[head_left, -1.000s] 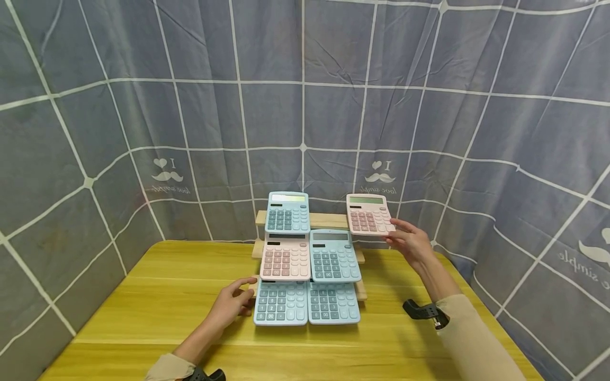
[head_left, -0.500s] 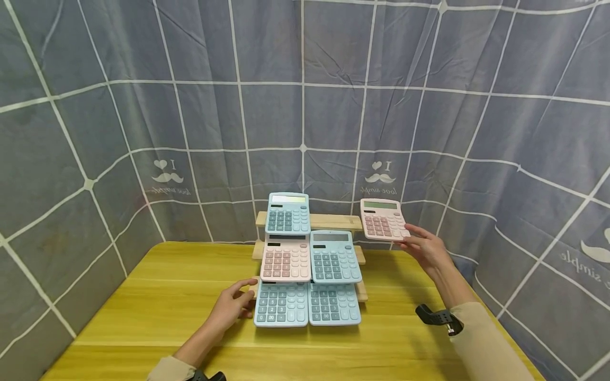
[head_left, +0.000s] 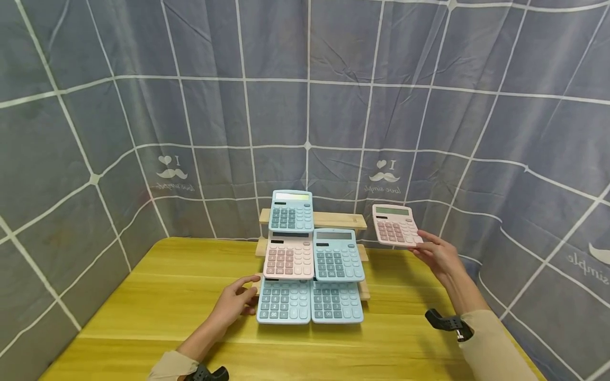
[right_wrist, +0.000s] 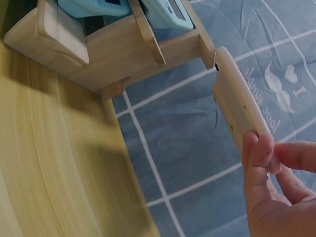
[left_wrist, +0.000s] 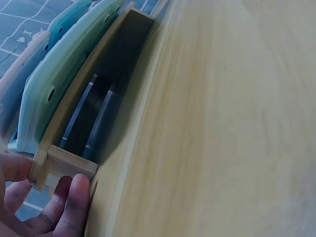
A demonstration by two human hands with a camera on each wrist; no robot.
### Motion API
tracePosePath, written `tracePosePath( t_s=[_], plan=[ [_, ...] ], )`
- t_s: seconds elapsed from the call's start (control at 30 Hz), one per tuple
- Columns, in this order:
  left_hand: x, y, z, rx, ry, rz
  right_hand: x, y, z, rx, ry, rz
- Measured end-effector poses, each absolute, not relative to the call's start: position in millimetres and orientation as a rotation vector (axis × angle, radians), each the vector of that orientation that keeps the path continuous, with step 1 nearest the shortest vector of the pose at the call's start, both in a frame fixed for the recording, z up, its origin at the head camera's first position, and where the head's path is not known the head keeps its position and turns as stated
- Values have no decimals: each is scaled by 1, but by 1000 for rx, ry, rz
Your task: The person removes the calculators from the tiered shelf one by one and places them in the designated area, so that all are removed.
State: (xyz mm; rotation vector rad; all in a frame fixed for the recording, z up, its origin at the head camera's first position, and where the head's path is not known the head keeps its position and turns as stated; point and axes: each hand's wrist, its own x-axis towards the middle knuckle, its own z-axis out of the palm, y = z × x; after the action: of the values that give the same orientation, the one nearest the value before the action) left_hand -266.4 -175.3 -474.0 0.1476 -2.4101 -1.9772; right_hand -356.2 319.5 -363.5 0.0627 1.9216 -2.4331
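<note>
Pink calculator (head_left: 395, 225) in the air, just beside the right end of the top slat of the wooden rack (head_left: 340, 219), a gap between the two; it leans a little, keys towards me, screen end uppermost; my right hand (head_left: 440, 259) pinches it by the lower right corner; my left hand (head_left: 231, 304), well apart from the right, grips the left end of the rack's lowest slat, fingers bent; on the rack, five more: upper blue calculator (head_left: 292, 210) at top left; second pink calculator (head_left: 289, 259) below it; middle blue calculator (head_left: 338, 259) right of that; lower left blue calculator (head_left: 284, 302) and lower right blue calculator (head_left: 337, 305) side by side at the bottom, top parts hidden by the row above; rack stands on a yellowish wooden table (head_left: 381, 341); behind, grey-blue cloth (head_left: 214, 116) with white grid lines and mirrored lettering; black strap (head_left: 445, 321) at my right wrist, beside a beige sleeve (head_left: 495, 344).
</note>
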Motion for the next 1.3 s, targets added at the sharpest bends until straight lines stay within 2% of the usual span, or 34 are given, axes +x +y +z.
tracePosePath(
  t_s=[0.73,1.3],
  plan=[
    [-267,-175,-474,145,-2395,-2005,-354,354,-391,243,1947,-2461],
    [-269,-177,-476,147,-2412,-1988,-353,375,-414,258,1865,-2524]
  ],
)
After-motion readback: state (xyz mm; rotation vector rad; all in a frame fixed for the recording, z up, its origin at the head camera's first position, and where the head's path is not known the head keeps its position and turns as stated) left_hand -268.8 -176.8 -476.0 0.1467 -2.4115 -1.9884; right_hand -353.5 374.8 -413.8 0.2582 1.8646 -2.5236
